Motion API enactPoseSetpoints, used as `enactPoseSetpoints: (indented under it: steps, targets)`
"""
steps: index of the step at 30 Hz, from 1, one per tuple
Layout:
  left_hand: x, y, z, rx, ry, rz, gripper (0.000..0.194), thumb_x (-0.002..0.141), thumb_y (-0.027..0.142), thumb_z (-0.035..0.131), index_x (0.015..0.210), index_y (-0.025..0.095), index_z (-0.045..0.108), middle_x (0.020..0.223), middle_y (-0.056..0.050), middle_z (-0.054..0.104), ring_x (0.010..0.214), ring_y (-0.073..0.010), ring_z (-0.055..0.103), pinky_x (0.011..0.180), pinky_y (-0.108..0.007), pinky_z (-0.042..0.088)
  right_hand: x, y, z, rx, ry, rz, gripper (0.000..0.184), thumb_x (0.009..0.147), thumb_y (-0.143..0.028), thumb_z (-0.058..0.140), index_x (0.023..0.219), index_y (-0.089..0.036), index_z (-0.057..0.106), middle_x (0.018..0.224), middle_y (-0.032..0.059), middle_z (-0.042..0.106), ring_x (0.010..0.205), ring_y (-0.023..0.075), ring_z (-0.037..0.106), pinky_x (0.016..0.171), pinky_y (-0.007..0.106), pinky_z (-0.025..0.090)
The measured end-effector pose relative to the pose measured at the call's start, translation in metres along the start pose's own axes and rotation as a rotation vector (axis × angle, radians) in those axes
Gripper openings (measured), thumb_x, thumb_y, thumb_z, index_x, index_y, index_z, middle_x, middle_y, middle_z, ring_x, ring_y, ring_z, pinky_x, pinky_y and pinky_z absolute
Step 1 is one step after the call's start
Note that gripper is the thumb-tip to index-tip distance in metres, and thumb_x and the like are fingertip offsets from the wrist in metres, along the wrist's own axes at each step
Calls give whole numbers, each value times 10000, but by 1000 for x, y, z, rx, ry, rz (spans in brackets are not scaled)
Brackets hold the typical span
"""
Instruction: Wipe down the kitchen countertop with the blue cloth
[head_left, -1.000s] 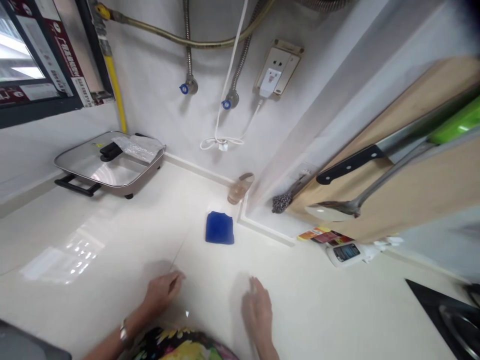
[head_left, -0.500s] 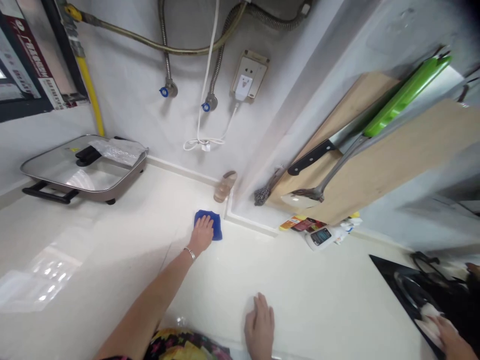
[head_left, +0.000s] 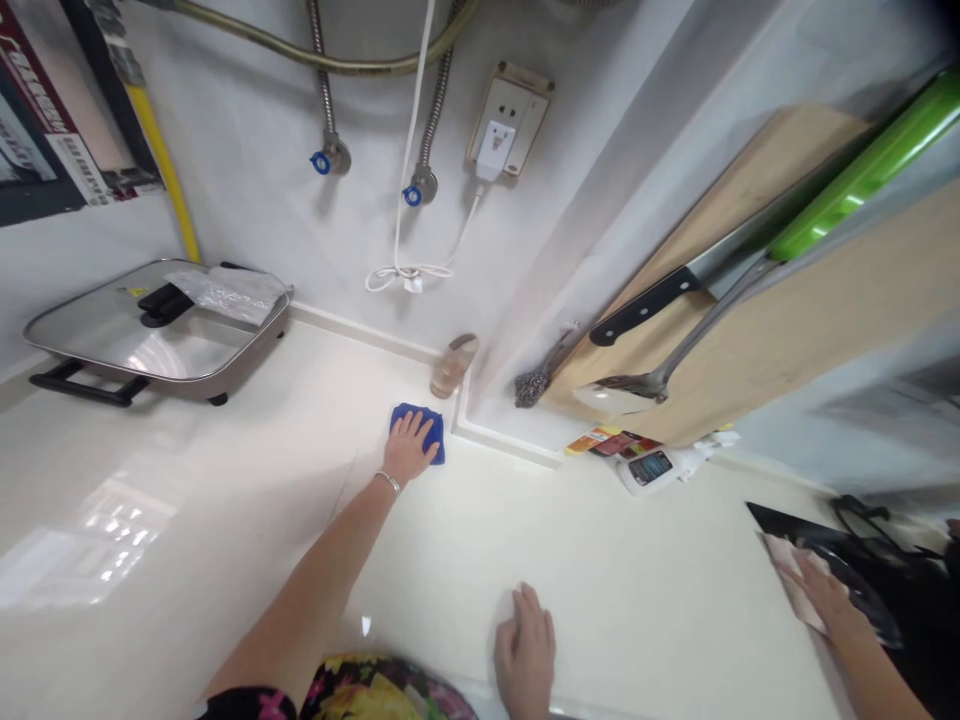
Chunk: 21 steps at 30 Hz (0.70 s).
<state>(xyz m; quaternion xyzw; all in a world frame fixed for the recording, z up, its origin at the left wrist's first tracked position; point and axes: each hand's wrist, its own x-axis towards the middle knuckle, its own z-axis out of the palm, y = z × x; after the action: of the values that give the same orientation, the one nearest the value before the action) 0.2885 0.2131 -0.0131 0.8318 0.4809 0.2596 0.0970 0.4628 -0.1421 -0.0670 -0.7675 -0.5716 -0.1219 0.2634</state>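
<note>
My left hand [head_left: 409, 450] reaches far across the white counter [head_left: 225, 500] and lies on a small blue cloth [head_left: 433, 428] near the wall corner, fingers spread over it. I cannot see the fingers curl around the cloth. My right hand [head_left: 525, 650] rests flat on the counter close to my body, fingers together and stretched out, holding nothing.
A small glass [head_left: 453, 365] stands just behind the cloth. An electric pan with a glass lid [head_left: 150, 335] sits at the left. A knife [head_left: 652, 300], ladle [head_left: 637, 385] and wooden boards [head_left: 787, 330] hang at right. Another person's hand [head_left: 821, 590] presses a cloth on the black stove [head_left: 900, 610].
My left hand went from near my body out to the blue cloth and now lies on it. The other person's hand has come further into view at the stove.
</note>
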Motion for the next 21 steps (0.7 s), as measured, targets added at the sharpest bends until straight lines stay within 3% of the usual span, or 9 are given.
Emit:
enactPoseSetpoints:
  steps: [7, 11, 14, 17, 21]
  targets:
    - [-8, -28, -23, 27, -27, 40, 562, 933, 398, 491, 1445, 175, 552, 1552, -119, 471, 1486, -312, 357, 1235, -518, 271, -1, 0, 2, 7, 35, -18, 392, 990, -219, 397, 1357, -122, 496, 1401, 187, 580, 1339, 272, 521, 1157, 580, 374]
    - [-5, -49, -34, 98, -101, -56, 575, 924, 368, 488, 1461, 166, 534, 1558, -130, 459, 1479, -333, 366, 1222, -524, 292, 0, -1, 3, 3, 49, -31, 404, 983, -220, 412, 1368, -129, 490, 1404, 184, 580, 1333, 274, 529, 1154, 578, 383]
    - [-1, -44, -29, 137, -120, -114, 610, 945, 423, 470, 1471, 119, 515, 1569, -176, 428, 1484, -392, 333, 1212, -576, 271, -1, 2, 4, -8, 72, -10, 409, 972, -224, 415, 1363, -137, 500, 1392, 184, 590, 1312, 279, 551, 1147, 574, 396]
    - [3, -31, -19, 173, -26, -143, 639, 959, 448, 454, 1501, 110, 474, 1597, -196, 374, 1508, -439, 244, 1220, -640, 169, -3, 9, 7, -28, 79, -33, 431, 964, -271, 424, 1370, -152, 510, 1362, 179, 615, 1279, 294, 579, 1124, 571, 419]
    - [18, -30, -14, 161, 34, -109, 604, 965, 443, 447, 1493, 154, 496, 1597, -175, 387, 1511, -424, 243, 1227, -632, 139, -4, 8, 11, -3, 59, 17, 476, 971, -347, 365, 1383, -183, 537, 1318, 160, 644, 1236, 317, 605, 1103, 598, 426]
